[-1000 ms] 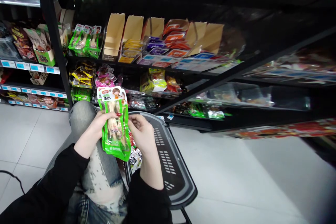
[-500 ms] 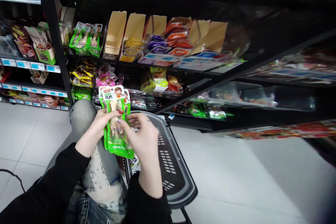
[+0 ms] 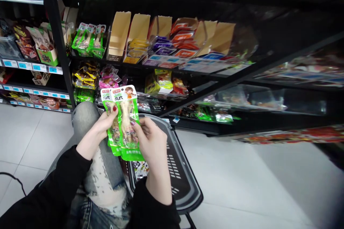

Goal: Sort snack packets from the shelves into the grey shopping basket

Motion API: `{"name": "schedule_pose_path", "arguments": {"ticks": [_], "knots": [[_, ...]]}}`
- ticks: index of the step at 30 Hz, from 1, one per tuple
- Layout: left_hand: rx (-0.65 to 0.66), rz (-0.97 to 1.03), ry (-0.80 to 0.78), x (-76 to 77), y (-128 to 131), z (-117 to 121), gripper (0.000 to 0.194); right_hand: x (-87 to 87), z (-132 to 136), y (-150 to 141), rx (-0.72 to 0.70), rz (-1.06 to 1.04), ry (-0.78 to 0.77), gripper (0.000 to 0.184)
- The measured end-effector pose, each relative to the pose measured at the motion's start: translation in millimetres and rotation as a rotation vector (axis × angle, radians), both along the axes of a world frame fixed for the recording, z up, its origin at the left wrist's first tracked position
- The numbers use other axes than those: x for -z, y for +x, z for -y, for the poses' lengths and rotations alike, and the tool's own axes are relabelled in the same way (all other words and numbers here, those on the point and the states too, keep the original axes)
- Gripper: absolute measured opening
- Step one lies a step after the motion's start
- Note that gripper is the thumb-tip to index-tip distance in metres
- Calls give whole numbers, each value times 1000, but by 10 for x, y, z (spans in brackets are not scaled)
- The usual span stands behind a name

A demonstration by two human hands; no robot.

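My left hand (image 3: 100, 128) pinches a green-and-white snack packet (image 3: 115, 143) of what look like chicken feet, thumb on its front. My right hand (image 3: 149, 136) grips a matching packet (image 3: 126, 114) by its right edge, thumb across the clear window. The right packet overlaps the left one, and whether others lie behind is hidden. Both are upright over my knee and the near edge of a black and grey shopping basket (image 3: 185, 171). Inside the basket, some colourful packets (image 3: 140, 169) show below my hands.
Ahead stands a black store shelf; its clear bin holds similar green packets (image 3: 88, 41). Beside it are open cardboard boxes (image 3: 119, 35) with yellow, purple and orange sachets (image 3: 185, 39). My bent knee (image 3: 85, 114) is left of the basket on the tiled floor (image 3: 242, 186).
My right hand has moved from beside the packets to grip the front one. That packet has slid right, so two packets now show side by side, partly overlapping.
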State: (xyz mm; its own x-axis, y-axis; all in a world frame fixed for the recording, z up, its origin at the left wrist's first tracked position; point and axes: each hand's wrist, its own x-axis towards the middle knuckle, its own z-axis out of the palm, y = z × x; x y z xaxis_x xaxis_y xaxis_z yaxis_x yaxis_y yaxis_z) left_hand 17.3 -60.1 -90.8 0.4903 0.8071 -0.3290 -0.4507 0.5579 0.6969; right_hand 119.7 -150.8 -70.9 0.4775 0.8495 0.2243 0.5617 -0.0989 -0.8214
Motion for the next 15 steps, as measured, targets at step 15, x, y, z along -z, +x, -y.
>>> {"name": "schedule_pose_path", "arguments": {"ticks": [15], "knots": [[117,84,59,-9,-76,-31,40,129,-38,300,-242,-1313,266,21]]}}
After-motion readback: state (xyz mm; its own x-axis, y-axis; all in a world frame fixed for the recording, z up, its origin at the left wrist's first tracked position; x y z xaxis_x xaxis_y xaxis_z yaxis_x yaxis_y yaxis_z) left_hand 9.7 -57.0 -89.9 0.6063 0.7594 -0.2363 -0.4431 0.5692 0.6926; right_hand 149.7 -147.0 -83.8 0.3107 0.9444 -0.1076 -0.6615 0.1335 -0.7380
